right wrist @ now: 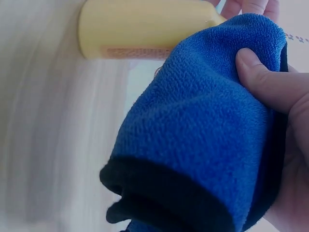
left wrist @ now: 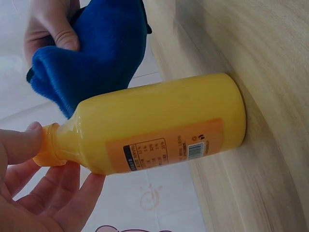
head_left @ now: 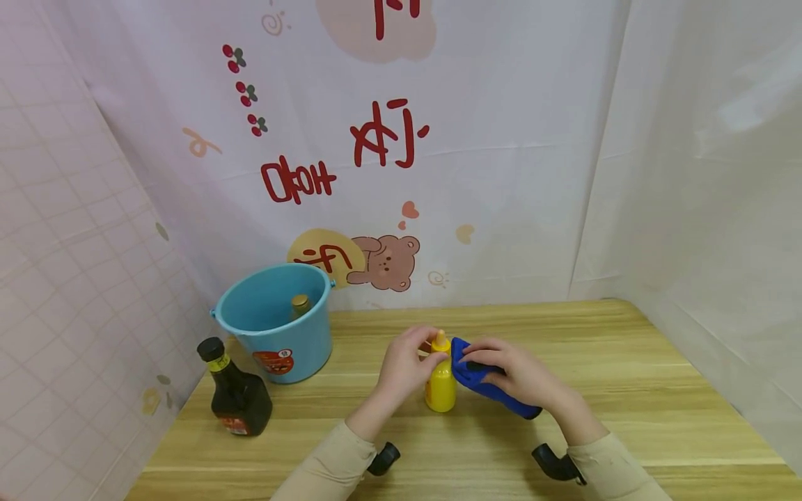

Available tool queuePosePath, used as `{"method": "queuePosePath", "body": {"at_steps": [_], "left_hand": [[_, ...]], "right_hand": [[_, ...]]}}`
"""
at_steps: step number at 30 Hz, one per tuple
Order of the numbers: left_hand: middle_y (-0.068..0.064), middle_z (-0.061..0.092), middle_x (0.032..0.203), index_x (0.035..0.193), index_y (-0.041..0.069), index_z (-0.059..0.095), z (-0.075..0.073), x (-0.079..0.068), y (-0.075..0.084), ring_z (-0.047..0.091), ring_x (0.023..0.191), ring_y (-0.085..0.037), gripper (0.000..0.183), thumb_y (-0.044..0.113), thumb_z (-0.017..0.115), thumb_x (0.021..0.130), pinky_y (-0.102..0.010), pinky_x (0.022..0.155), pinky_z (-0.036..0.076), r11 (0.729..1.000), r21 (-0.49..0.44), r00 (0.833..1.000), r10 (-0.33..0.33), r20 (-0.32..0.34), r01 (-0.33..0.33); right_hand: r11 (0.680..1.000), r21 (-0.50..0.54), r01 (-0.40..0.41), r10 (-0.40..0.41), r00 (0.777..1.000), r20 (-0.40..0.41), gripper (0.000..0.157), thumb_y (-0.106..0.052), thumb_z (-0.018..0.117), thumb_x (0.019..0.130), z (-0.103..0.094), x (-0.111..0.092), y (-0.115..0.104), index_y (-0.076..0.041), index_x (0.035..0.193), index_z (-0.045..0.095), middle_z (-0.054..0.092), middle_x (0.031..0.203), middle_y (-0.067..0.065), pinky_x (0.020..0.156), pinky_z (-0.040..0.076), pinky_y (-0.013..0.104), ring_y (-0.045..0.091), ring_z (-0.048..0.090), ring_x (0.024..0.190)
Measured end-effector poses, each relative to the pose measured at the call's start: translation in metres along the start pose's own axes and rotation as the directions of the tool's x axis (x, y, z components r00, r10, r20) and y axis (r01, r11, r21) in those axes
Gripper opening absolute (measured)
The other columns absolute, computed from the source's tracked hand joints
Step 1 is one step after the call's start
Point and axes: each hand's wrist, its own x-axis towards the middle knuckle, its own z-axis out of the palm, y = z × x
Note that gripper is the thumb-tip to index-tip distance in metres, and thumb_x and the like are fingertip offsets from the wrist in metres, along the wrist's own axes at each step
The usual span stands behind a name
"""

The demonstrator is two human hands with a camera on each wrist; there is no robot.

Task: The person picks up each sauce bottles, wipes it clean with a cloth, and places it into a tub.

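A yellow squeeze bottle (head_left: pixel 441 391) with an orange printed label (left wrist: pixel 164 145) stands upright on the wooden table. My left hand (head_left: pixel 406 362) pinches it at the neck, thumb and fingers around the orange-yellow cap (left wrist: pixel 49 145). In my right hand (head_left: pixel 510 372) is a folded blue cloth (right wrist: pixel 193 111) with black edging, gripped between thumb and fingers. The cloth is right beside the bottle's upper part; whether they touch I cannot tell. The right wrist view shows the bottle partly hidden behind the cloth.
A light blue bucket (head_left: pixel 313 348) stands at the back left, with a gold-capped bottle (head_left: pixel 301 304) inside. Left of it, near the table's edge, is a dark sauce bottle (head_left: pixel 241 403) with a black cap. A printed curtain (head_left: pixel 501 209) hangs behind the table (head_left: pixel 626 390).
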Motion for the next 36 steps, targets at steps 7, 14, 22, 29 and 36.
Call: {"method": "queuePosePath", "body": {"at_steps": [7,14,22,29,36], "left_hand": [[-0.004,0.066,0.1,0.109,0.008,0.07,0.001,0.0,-0.001,0.066,0.086,-0.018,0.026,0.008,0.079,0.085,-0.027,0.074,0.057,1.0,0.015,1.0,0.002,-0.004,-0.002],[-0.004,0.065,0.099,0.11,0.007,0.07,0.001,-0.001,-0.001,0.066,0.086,-0.018,0.027,0.008,0.079,0.084,-0.03,0.074,0.058,1.0,0.013,1.0,0.008,-0.006,-0.008],[-0.002,0.066,0.101,0.111,0.009,0.068,0.003,-0.001,-0.001,0.065,0.088,-0.017,0.031,0.01,0.081,0.083,-0.02,0.072,0.055,0.999,0.031,1.0,-0.027,0.0,0.027],[-0.002,0.066,0.1,0.111,0.009,0.066,0.006,-0.001,-0.001,0.065,0.089,-0.017,0.035,0.013,0.083,0.081,-0.029,0.075,0.057,0.996,0.09,1.0,0.003,-0.001,-0.003],[-0.001,0.067,0.102,0.11,0.01,0.066,0.005,-0.002,0.002,0.065,0.09,-0.017,0.035,0.015,0.084,0.081,-0.024,0.075,0.055,0.993,0.116,1.0,-0.02,0.003,0.019]], "right_hand": [[0.999,0.003,-0.04,0.04,0.999,0.036,0.048,0.008,0.077,0.079,0.003,-0.008,0.002,-0.014,0.12,0.069,0.062,0.124,0.005,0.088,0.053,0.046,0.028,0.061,0.112],[0.999,0.008,-0.045,0.045,0.998,0.042,0.047,0.006,0.077,0.08,0.007,-0.013,0.004,-0.015,0.121,0.068,0.062,0.124,0.004,0.086,0.055,0.043,0.027,0.062,0.11],[0.998,0.009,-0.058,0.057,0.994,0.088,0.045,0.004,0.077,0.081,0.015,-0.015,0.004,-0.015,0.121,0.069,0.062,0.121,0.003,0.087,0.054,0.043,0.024,0.062,0.108],[0.998,0.01,-0.058,0.056,0.988,0.144,0.042,0.003,0.078,0.08,0.022,-0.016,0.004,-0.013,0.118,0.07,0.063,0.117,0.001,0.085,0.055,0.038,0.02,0.063,0.104],[0.996,0.009,-0.09,0.086,0.974,0.212,0.04,0.001,0.078,0.081,0.027,-0.015,0.005,-0.013,0.117,0.07,0.062,0.117,0.001,0.087,0.054,0.037,0.02,0.062,0.105]]}}
